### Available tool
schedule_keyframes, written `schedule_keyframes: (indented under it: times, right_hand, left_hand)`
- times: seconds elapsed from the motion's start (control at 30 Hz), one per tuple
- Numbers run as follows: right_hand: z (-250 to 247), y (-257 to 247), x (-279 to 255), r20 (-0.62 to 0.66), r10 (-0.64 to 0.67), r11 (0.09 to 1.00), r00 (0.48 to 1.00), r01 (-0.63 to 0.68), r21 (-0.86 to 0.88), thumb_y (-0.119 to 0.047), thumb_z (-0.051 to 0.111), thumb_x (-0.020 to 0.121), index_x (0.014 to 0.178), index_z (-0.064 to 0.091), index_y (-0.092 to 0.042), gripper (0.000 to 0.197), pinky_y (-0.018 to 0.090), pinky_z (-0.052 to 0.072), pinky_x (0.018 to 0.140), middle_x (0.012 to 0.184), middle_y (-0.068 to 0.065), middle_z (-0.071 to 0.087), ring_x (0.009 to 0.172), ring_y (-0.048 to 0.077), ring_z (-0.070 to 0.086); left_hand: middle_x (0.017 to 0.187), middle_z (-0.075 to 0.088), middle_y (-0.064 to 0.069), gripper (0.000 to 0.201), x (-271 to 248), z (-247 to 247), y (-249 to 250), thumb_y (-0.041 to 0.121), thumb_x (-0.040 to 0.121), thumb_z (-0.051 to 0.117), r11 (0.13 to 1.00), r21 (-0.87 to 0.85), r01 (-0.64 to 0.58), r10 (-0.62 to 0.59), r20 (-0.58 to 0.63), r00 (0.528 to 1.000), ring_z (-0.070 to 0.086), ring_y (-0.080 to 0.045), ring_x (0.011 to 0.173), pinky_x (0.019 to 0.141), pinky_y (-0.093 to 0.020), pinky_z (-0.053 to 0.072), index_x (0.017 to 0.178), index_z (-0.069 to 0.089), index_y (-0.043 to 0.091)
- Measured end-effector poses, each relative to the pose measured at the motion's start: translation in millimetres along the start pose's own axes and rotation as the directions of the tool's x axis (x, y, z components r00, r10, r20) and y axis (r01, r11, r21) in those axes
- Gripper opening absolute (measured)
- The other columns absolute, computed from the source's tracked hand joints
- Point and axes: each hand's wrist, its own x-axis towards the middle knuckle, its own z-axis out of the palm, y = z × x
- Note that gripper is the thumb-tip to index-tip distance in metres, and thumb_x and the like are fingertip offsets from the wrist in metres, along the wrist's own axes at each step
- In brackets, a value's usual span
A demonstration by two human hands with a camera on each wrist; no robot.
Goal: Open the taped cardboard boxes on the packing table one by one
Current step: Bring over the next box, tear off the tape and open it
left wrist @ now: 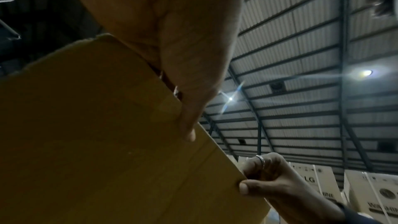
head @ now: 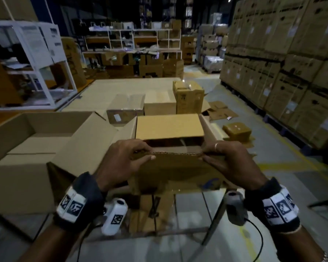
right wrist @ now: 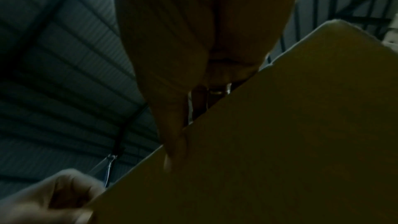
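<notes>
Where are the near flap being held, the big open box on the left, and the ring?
near flap (head: 170,165): head view, middle of its outer face.
big open box (head: 27,178): head view, near wall.
ring (head: 216,147): head view, band on a right hand (head: 229,163) finger.

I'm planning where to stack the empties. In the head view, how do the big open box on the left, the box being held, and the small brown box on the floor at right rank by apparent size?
1. Big open box, largest, though nearest the camera.
2. Held box.
3. Small floor box, smallest, but farther away, so its true size is unsure.
</notes>
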Motion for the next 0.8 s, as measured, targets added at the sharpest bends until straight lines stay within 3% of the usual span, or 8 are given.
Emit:
schedule_keyframes:
  times: [0.1, 0.2, 0.37, 0.47, 0.6, 0.7, 0.8]
  right_hand:
    - [9.1, 1.7, -48.4, 0.069, 0.101, 0.981, 0.992, -0.111, 0.161, -0.028, 0.083, 0.081, 0.088, 0.078, -0.023, 0.011, 0.038, 0.059, 0.072, 0.091, -0.013, 0.075, 0.087, 0.004, 0.071]
    - [38.3, 10.0, -93.9, 0.104, 0.096, 0.965, 0.99, -0.118, 0.235, -0.035, 0.086, 0.078, 0.091, 0.071, -0.024, 0.023, 0.04, 0.057, 0.076, 0.107, -0.013, 0.071, 0.1, 0.01, 0.07]
    - [92.7, 35.0, -130.8, 0.226, 0.134, 0.984, 0.965, -0.156, 0.082, -0.027, 0.087, 0.074, 0.091, 0.064, -0.033, 0.03, 0.036, 0.05, 0.088, 0.13, -0.021, 0.055, 0.117, 0.012, 0.06]
    - [110.3, 49.0, -129.3, 0.263, 0.117, 0.992, 0.958, -0.123, 0.007, -0.029, 0.089, 0.07, 0.115, 0.07, -0.025, 0.049, 0.039, 0.047, 0.094, 0.139, -0.003, 0.055, 0.124, 0.021, 0.055]
    - [119.3, 60.6, -112.7, 0.271, 0.119, 0.991, 0.955, -0.13, 0.025, -0.031, 0.085, 0.071, 0.13, 0.065, -0.023, 0.062, 0.037, 0.042, 0.101, 0.146, 0.004, 0.052, 0.131, 0.017, 0.045]
    - [129.3, 66.2, -82.4, 0.195, 0.147, 0.984, 0.97, -0.163, 0.067, -0.026, 0.077, 0.082, 0.132, 0.065, -0.021, 0.051, 0.031, 0.038, 0.108, 0.146, 0.002, 0.053, 0.133, 0.015, 0.046]
    - [146.2, 68.1, -42.3, 0.088, 0.159, 0.985, 0.983, -0.164, 0.052, -0.015, 0.064, 0.095, 0.131, 0.066, -0.019, 0.037, 0.033, 0.042, 0.109, 0.142, 0.0, 0.057, 0.13, 0.015, 0.051]
  left_hand:
    - [0.098, 0.071, 0.017, 0.015, -49.0, 13.6, 2.8, 0.033, 0.085, 0.077, 0.996, -0.067, -0.057, 0.061, 0.059, 0.996, 0.067, -0.002, 0.091, 0.076, -0.025, 0.055, 0.1, 0.075, 0.028]
    - [0.106, 0.069, 0.009, 0.022, -92.1, 46.7, -7.9, 0.022, 0.084, 0.078, 0.992, -0.073, -0.099, 0.105, 0.071, 0.992, 0.065, -0.011, 0.099, 0.08, -0.036, 0.055, 0.106, 0.074, 0.02]
    - [0.115, 0.06, 0.007, 0.041, -132.2, 103.7, -35.0, 0.016, 0.078, 0.08, 0.998, 0.001, -0.059, 0.058, 0.146, 0.988, 0.058, -0.017, 0.104, 0.081, -0.043, 0.05, 0.117, 0.07, 0.024]
    - [0.12, 0.056, 0.008, 0.056, -128.9, 115.6, -41.5, 0.029, 0.074, 0.083, 0.998, 0.047, -0.031, 0.021, 0.209, 0.978, 0.054, -0.015, 0.108, 0.084, -0.043, 0.05, 0.126, 0.065, 0.029]
    - [0.122, 0.057, 0.007, 0.071, -107.6, 118.4, -47.0, 0.067, 0.073, 0.07, 0.999, 0.033, 0.017, -0.022, 0.167, 0.986, 0.054, -0.014, 0.112, 0.09, -0.04, 0.048, 0.134, 0.061, 0.031]
    - [0.124, 0.057, 0.003, 0.064, -80.5, 127.5, -55.8, 0.06, 0.078, 0.065, 0.996, 0.016, 0.093, -0.094, 0.045, 0.995, 0.054, -0.016, 0.114, 0.095, -0.043, 0.049, 0.133, 0.062, 0.026]
    - [0.126, 0.058, 0.005, 0.054, -47.5, 143.6, -69.7, 0.052, 0.082, 0.067, 0.99, -0.023, 0.136, -0.137, -0.04, 0.99, 0.053, -0.015, 0.119, 0.099, -0.043, 0.047, 0.129, 0.063, 0.025]
